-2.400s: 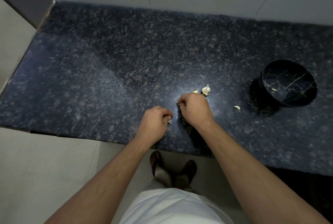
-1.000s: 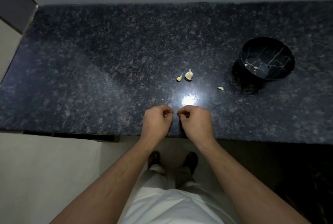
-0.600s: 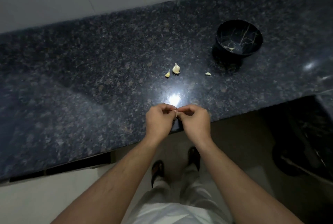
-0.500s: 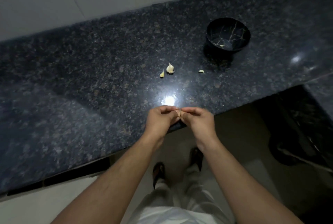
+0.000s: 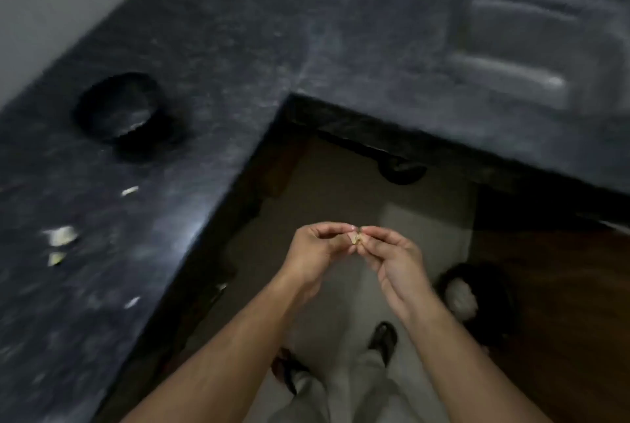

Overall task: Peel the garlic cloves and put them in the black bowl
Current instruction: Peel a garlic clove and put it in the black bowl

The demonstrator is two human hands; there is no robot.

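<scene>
Left hand (image 5: 315,252) and right hand (image 5: 392,259) meet fingertip to fingertip out over the floor (image 5: 341,191), off the tabletop (image 5: 204,47) edge. Both pinch one small garlic clove (image 5: 356,239) between thumb and curled fingers; it's pale tan, detail too small to read. Black bowl (image 5: 119,109) sits on the tabletop far left, well apart from the hands; contents blurred. Pale garlic pieces lie on the tabletop nearer the viewer than the bowl: a larger piece (image 5: 61,235), a smaller one (image 5: 56,258) just beside it, a sliver (image 5: 129,191) closer to the bowl, and another bit (image 5: 132,302) near the edge. Whole view is motion-blurred. Dark sink (image 5: 531,58) is recessed in the far-right run of tabletop.
</scene>
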